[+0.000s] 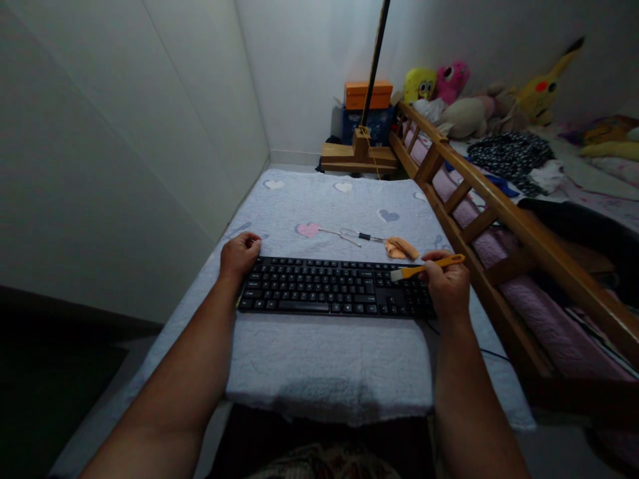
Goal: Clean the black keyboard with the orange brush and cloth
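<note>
A black keyboard [309, 286] lies flat across the cloth-covered table. My right hand [449, 286] is closed on a small brush [432, 267] with a yellow handle. Its pale bristles point left, over the keys near the right end. At the keyboard's upper left corner is my left hand [240, 253], fingers pinched together; what is between them, if anything, is hidden. Beyond the keyboard lie thin white sticks [327, 231], a wire tool with a black middle [365, 236] and a crumpled orange cloth [400, 248].
A light blue cloth [329, 359] with heart shapes covers the table. A wooden bed rail [474, 186] runs along the right, with plush toys [466, 116] and clothes behind it. A wooden stand [357, 156] and an orange box [368, 95] are at the far end.
</note>
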Motion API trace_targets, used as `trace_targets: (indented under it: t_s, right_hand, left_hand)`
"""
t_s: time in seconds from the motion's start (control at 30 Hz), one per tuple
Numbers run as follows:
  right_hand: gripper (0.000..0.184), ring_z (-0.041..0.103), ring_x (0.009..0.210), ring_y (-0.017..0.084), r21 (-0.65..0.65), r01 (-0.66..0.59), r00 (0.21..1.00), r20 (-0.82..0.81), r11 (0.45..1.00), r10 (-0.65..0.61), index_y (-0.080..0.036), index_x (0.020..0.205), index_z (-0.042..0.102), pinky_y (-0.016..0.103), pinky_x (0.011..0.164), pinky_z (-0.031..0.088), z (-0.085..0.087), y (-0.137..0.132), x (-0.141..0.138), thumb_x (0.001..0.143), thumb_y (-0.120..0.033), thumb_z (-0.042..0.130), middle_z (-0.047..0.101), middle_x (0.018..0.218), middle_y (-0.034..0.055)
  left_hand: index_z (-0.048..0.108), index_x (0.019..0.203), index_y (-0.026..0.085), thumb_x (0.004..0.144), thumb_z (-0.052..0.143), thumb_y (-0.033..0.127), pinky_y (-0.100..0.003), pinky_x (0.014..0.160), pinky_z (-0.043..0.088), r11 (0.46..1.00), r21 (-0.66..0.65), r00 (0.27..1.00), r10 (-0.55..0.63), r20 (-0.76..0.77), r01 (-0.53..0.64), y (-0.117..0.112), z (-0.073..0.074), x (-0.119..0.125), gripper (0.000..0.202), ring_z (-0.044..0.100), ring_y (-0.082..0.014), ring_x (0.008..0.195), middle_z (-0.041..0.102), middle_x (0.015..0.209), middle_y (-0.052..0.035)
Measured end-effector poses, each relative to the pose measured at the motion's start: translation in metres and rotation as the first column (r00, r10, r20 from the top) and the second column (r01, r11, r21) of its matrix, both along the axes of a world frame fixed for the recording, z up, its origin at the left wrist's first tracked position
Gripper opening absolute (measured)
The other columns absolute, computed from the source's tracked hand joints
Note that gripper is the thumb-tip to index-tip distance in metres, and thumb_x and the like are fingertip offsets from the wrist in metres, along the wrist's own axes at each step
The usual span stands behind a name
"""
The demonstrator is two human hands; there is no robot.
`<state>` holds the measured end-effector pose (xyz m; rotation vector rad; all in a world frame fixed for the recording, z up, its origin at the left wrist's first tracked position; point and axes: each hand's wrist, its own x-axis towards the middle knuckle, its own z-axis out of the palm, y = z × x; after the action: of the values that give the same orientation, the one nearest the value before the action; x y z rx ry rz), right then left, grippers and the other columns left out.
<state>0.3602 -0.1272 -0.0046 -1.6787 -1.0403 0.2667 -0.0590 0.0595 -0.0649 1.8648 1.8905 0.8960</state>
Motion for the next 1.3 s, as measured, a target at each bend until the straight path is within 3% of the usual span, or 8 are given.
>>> trace_targets:
  t_s: [0.1,0.23,0.5,0.6,0.77,0.9,1.13,1.3]
  right_hand:
    - [0.019,0.059,0.051,0.020,-0.006,-0.113,0.989,-0.100,0.994,0.112,-0.025,0.088,0.065,0.033,0.055,0.048,-0.002,0.002,-0.012,0.084,-0.043,0.063,0.065,0.059,-0.0011]
    - [0.020,0.060,0.051,0.020,-0.057,-0.182,0.982,-0.060,0.982,0.178,-0.025,0.089,0.065,0.033,0.055,0.049,-0.005,0.004,-0.020,0.086,-0.045,0.064,0.069,0.061,0.0006]
    - [0.015,0.066,0.064,0.024,-0.037,-0.015,0.988,0.154,0.999,0.020,-0.025,0.079,0.066,0.038,0.070,0.054,-0.003,0.003,0.000,0.082,-0.039,0.060,0.066,0.061,0.0011]
    - [0.015,0.064,0.060,0.023,-0.022,0.011,0.996,0.092,1.000,-0.009,-0.025,0.080,0.065,0.036,0.065,0.053,-0.001,0.002,0.002,0.081,-0.039,0.062,0.065,0.060,0.0003]
    - [0.020,0.058,0.049,0.018,-0.005,-0.134,0.983,-0.129,0.991,0.132,-0.025,0.087,0.064,0.030,0.051,0.047,-0.003,0.004,-0.013,0.084,-0.044,0.066,0.065,0.058,-0.0009]
    - [0.021,0.058,0.050,0.019,-0.063,-0.195,0.978,-0.085,0.979,0.189,-0.025,0.088,0.066,0.032,0.052,0.048,-0.007,0.006,-0.019,0.084,-0.046,0.066,0.067,0.060,0.0003]
    - [0.016,0.064,0.061,0.022,-0.044,0.010,0.989,0.145,0.999,-0.004,-0.024,0.077,0.067,0.036,0.066,0.052,-0.002,0.002,0.003,0.078,-0.037,0.058,0.066,0.063,0.0012]
    - [0.014,0.063,0.062,0.022,-0.021,0.083,0.990,0.116,0.996,-0.080,-0.024,0.074,0.067,0.036,0.067,0.051,0.002,0.000,0.011,0.072,-0.036,0.058,0.065,0.063,0.0008]
  left_hand:
    - [0.075,0.092,0.021,0.079,0.058,0.042,-0.033,0.079,0.053,1.000,0.001,1.000,0.004,-0.001,-0.004,0.000,0.000,0.000,0.030,0.067,-0.0239,0.078,0.072,0.080,-0.0039]
    - [0.075,0.092,0.021,0.079,0.058,0.041,-0.033,0.080,0.053,1.000,0.001,1.000,0.002,-0.001,-0.002,0.000,0.000,0.000,0.029,0.067,-0.0235,0.078,0.071,0.079,-0.0036]
    - [0.074,0.090,0.022,0.079,0.057,0.042,-0.033,0.079,0.053,1.000,0.016,1.000,-0.006,0.000,0.006,0.001,-0.001,0.000,0.029,0.067,-0.0242,0.079,0.072,0.080,-0.0048]
    - [0.074,0.090,0.022,0.079,0.057,0.042,-0.033,0.078,0.052,1.000,0.010,1.000,-0.003,0.006,0.003,0.000,0.000,0.000,0.028,0.067,-0.0234,0.077,0.072,0.080,-0.0044]
    - [0.074,0.090,0.022,0.080,0.058,0.040,-0.031,0.077,0.052,1.000,-0.005,1.000,0.014,0.006,-0.014,0.000,0.000,0.001,0.027,0.066,-0.0225,0.076,0.072,0.078,-0.0029]
    - [0.074,0.089,0.022,0.079,0.059,0.039,-0.032,0.077,0.053,1.000,0.004,1.000,0.008,0.013,-0.009,0.000,0.000,0.000,0.025,0.068,-0.0245,0.078,0.073,0.079,-0.0042]
    - [0.074,0.089,0.022,0.080,0.058,0.039,-0.032,0.077,0.052,1.000,0.001,1.000,0.005,0.021,-0.005,-0.001,0.002,0.002,0.025,0.068,-0.0239,0.077,0.074,0.080,-0.0040]
    - [0.073,0.089,0.022,0.080,0.058,0.040,-0.033,0.078,0.052,1.000,0.005,1.000,-0.008,0.013,0.008,-0.001,0.001,0.001,0.026,0.068,-0.0248,0.079,0.074,0.081,-0.0049]
